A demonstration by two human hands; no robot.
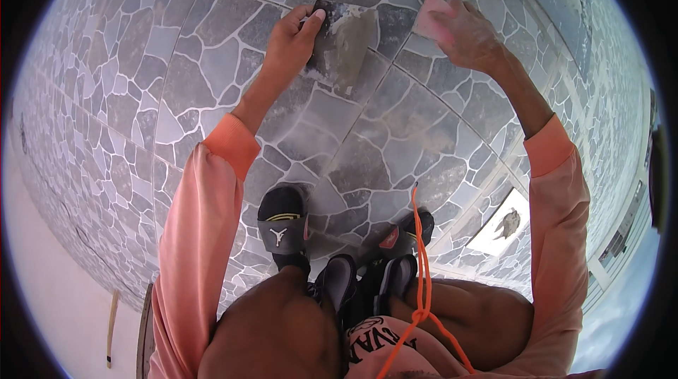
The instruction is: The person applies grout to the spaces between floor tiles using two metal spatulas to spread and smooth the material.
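Observation:
My left hand (291, 41) grips the dark edge of a flat scraper (341, 54), thumb on top and fingers wrapped behind. Pale grey paste is smeared over the scraper's blade, which is held over the stone-patterned tiles (367, 160). My right hand (471, 38) is closed round a pink sponge (429, 17), at or just above the tiles to the right of the scraper. Whether the sponge touches the floor I cannot tell. Pale dust or residue coats the right hand's fingers.
My feet in black slides (282, 227) are close below the work area. An orange drawstring (421, 273) hangs in front of me. To the right lies a white sheet (500, 223) with a dark patch. A wooden stick (111, 329) is at the lower left.

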